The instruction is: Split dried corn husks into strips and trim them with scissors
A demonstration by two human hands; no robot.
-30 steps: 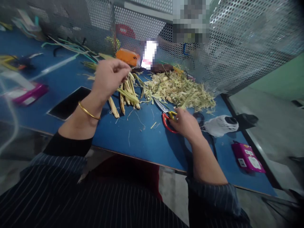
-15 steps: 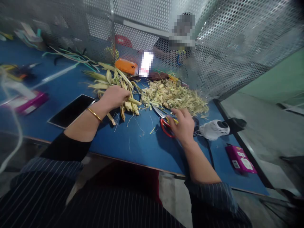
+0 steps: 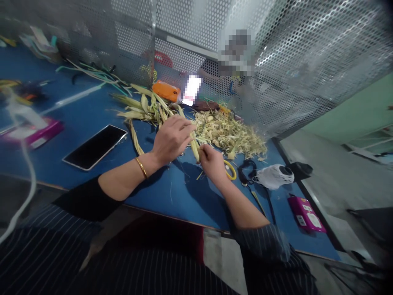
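A pale, dried corn-husk strip point(image 3: 194, 150) slants between my two hands over the blue table. My left hand point(image 3: 172, 138) has its fingers bent over the strip, gripping its upper part. Its lower end is pinched by my right hand point(image 3: 211, 163), thumb against fingers. Just right of that hand shows the yellow handle of the scissors point(image 3: 232, 171); the rest of them is hidden behind the hand. More long husks point(image 3: 143, 104) lie in a bunch behind and left of my left hand. Beyond my right hand spreads a heap of shredded husk point(image 3: 229, 133).
A dark-screened tablet or phone point(image 3: 95, 146) lies left. Purple packs point(image 3: 307, 214) lie at both sides. White thread point(image 3: 273, 177) and a black cable are at right. An orange packet point(image 3: 166, 91) and a lit phone point(image 3: 192, 90) stand before the mesh partition point(image 3: 184, 32); a person is behind it.
My left hand has moved right, from the husk bunch to the strip. My right hand has left its place above the scissors, moved left and closed on the strip's lower end.
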